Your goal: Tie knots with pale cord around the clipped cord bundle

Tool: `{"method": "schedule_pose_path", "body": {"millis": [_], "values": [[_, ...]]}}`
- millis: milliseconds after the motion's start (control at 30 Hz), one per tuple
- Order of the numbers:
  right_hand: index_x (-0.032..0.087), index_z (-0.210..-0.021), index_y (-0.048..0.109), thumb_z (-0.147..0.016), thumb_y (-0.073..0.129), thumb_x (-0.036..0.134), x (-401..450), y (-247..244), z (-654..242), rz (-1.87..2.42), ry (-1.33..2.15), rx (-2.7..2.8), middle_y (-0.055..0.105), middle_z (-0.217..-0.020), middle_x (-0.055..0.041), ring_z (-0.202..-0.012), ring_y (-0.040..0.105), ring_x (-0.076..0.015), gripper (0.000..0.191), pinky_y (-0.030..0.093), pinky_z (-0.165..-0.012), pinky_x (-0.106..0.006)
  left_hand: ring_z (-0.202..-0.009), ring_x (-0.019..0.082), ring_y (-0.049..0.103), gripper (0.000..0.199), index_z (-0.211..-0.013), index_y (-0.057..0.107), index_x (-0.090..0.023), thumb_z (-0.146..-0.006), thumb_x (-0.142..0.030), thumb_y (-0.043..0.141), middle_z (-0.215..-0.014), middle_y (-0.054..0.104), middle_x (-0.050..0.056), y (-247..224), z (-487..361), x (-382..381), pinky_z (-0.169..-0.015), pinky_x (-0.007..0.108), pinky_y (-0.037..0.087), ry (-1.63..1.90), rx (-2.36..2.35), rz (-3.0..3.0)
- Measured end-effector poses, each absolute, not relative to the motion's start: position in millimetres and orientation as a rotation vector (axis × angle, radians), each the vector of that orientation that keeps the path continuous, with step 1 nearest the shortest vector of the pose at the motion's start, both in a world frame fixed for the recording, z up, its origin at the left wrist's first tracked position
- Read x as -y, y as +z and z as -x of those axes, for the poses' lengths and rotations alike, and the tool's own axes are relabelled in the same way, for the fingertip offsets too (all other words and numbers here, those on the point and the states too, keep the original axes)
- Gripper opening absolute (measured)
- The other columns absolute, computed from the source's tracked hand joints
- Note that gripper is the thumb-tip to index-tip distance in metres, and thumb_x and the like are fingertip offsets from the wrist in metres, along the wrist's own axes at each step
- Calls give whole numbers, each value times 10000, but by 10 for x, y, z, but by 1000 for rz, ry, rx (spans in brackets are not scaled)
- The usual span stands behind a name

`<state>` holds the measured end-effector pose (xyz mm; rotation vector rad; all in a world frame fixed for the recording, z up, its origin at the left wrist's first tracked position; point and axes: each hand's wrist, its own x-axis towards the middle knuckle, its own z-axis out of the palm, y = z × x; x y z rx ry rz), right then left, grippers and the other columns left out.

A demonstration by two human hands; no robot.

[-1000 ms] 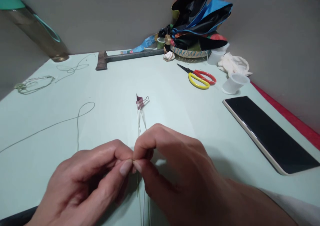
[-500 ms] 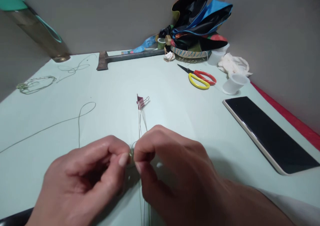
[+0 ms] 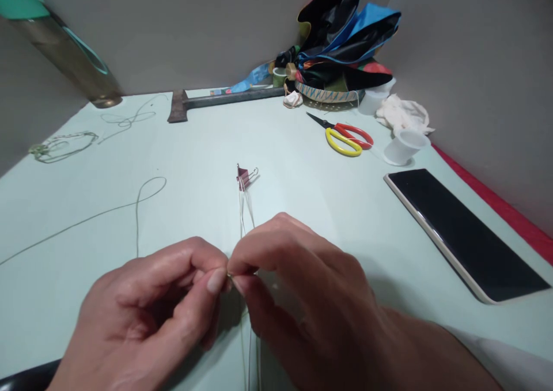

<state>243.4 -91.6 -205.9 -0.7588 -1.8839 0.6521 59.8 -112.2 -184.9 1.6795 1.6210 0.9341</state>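
Observation:
My left hand (image 3: 159, 310) pinches a thin green cord between thumb and forefinger. Right against it, my right hand (image 3: 298, 287) is closed in a pinch at the same spot, its fingertips meeting the left ones on the cord. Only a tiny bit of cord shows between the fingers. Pale cords (image 3: 244, 209) run from a dark red binder clip (image 3: 243, 178) on the table, pass under my hands and come out toward the near edge. A loose green cord (image 3: 137, 218) trails from behind my left hand in a loop, then off to the left.
At right lies a phone (image 3: 464, 235); beyond it are a white spool (image 3: 405, 147) and scissors (image 3: 345, 139). A hammer (image 3: 228, 97) lies along the back near a bundle of colourful fabric (image 3: 341, 45). A bottle (image 3: 64, 51) and coiled cord (image 3: 64, 147) are at left.
My hands have come together so the fingertips touch. The small loop of cord that stood between them is no longer visible. The clip and the other objects stay put.

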Motion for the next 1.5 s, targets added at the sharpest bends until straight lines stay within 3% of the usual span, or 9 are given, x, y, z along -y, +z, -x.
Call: {"method": "schedule_pose_path", "body": {"millis": [500, 733, 900, 1000, 1133, 1333, 1500], "values": [[205, -946, 601, -950, 558, 46, 896, -2062, -2447, 733, 652, 1915, 730, -863, 11, -816, 665, -119, 164, 576, -788, -247, -331, 116, 519, 293, -656, 728, -384, -930, -451, 647, -410, 583, -94, -1872, -559, 1069, -334, 159, 399, 901, -1445, -1723], [199, -954, 598, -973, 640, 45, 933, -2063, -2452, 800, 622, 1924, 715, -881, 56, -832, 665, -77, 161, 563, -830, -194, -341, 132, 522, 304, -680, 744, -351, -958, -433, 651, -416, 586, -65, -1950, -480, 1089, -329, 181, 408, 879, -1358, -1681], [189, -995, 595, -970, 646, 54, 946, -2077, -2447, 768, 607, 1911, 714, -893, 57, -847, 653, -69, 147, 550, -871, -177, -409, 147, 515, 395, -712, 769, -298, -951, -592, 658, -411, 593, -32, -2016, -425, 1093, -417, 213, 449, 794, -1280, -1306], [188, -996, 587, -957, 627, 6, 935, -2086, -2435, 763, 623, 1875, 715, -875, 64, -838, 662, -53, 191, 547, -839, -156, -503, 173, 530, 485, -602, 719, -269, -867, -675, 711, -470, 609, 6, -1983, -436, 1083, -504, 259, 465, 687, -1232, -1072], [196, -957, 573, -939, 592, 18, 908, -2085, -2433, 762, 650, 1877, 703, -856, 45, -800, 659, -79, 180, 560, -765, -190, -506, 153, 441, 565, -546, 690, -252, -758, -772, 748, -454, 528, -13, -1875, -528, 1092, -510, 260, 364, 628, -1391, -1029], [206, -959, 563, -892, 597, 26, 917, -2083, -2434, 766, 658, 1863, 682, -867, 40, -778, 645, -84, 195, 540, -716, -195, -470, 129, 379, 483, -624, 754, -277, -798, -727, 723, -453, 489, -38, -1875, -553, 1095, -464, 259, 270, 675, -1495, -1201], [205, -961, 552, -866, 579, 26, 910, -2092, -2429, 741, 633, 1836, 665, -864, 42, -767, 639, -79, 204, 532, -715, -188, -503, 163, 525, 399, -711, 757, -317, -861, -685, 715, -485, 580, -25, -1961, -470, 1056, -493, 256, 427, 772, -1402, -1174]]}}
